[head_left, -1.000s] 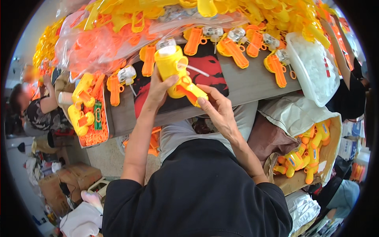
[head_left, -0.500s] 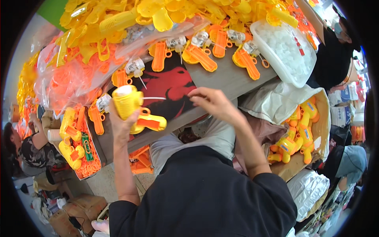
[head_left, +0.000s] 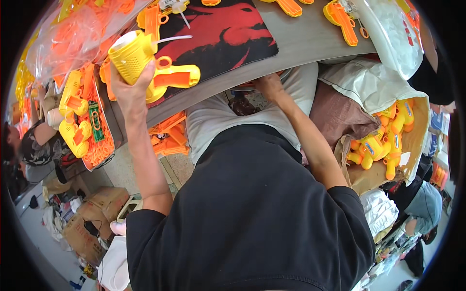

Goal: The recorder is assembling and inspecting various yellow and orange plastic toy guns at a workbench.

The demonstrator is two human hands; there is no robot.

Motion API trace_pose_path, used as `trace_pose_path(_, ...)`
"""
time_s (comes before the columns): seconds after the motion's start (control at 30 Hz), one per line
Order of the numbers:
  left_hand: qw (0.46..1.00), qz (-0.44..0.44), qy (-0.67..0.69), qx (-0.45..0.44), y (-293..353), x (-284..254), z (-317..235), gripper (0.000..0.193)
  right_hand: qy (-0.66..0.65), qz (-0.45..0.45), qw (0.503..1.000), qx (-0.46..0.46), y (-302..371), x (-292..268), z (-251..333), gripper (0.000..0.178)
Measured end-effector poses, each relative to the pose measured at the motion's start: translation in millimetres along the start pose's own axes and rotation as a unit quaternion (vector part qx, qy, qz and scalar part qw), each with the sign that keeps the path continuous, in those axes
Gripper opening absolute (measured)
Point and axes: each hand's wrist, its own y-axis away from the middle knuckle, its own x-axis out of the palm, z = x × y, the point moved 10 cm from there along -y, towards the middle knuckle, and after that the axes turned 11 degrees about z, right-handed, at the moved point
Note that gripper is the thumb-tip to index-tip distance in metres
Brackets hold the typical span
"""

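My left hand [head_left: 130, 92] is wrapped round the yellow barrel of a toy gun [head_left: 127, 62], lifted above the table's left part. Its grip, with an orange insert, points right. A white strip or thin tube sticks out of the body beside an orange ring. My right hand [head_left: 270, 87] reaches under the table's front edge, over my lap, beside what looks like a round metal rim; its fingers are hidden. Behind my left hand, a half-assembled toy gun [head_left: 150, 22] with a clear part lies on the table. Another one [head_left: 343, 25] lies farther right.
A black and red mat [head_left: 233, 31] covers part of the grey table [head_left: 310, 41]. At the left stands a box [head_left: 110, 140] of orange parts, with yellow pieces on top. A white tub [head_left: 383, 39] stands far right, above a sack [head_left: 361, 77] and yellow toy guns [head_left: 374, 145].
My right hand has gone from above the mat down under the table edge. My left hand still holds the toy gun. The view has tilted down, so the table sits higher.
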Motion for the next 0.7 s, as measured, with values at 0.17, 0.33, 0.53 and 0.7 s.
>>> trace_pose_path(0.17, 0.999, 0.010, -0.016, 0.038, 2, 14, -20, 0.051, 0.204, -0.106, 0.961, -0.151, -15, 25, 21, 0.033)
trace_pose_path(0.33, 0.999, 0.000, -0.040, 0.034, 10, -6, -17, 0.051, 0.020, -0.073, 0.991, -0.114, -4, 3, 18, 0.026)
trace_pose_path(0.53, 0.998, 0.008, -0.040, 0.039, 1, 5, -20, 0.052, -0.422, -0.063, 0.902, 0.063, 17, -22, -40, 0.019)
trace_pose_path(0.7, 0.993, 0.022, -0.107, 0.044, 1, 3, -34, 0.061, -0.294, 0.091, 0.947, 0.096, 87, -60, 7, 0.022)
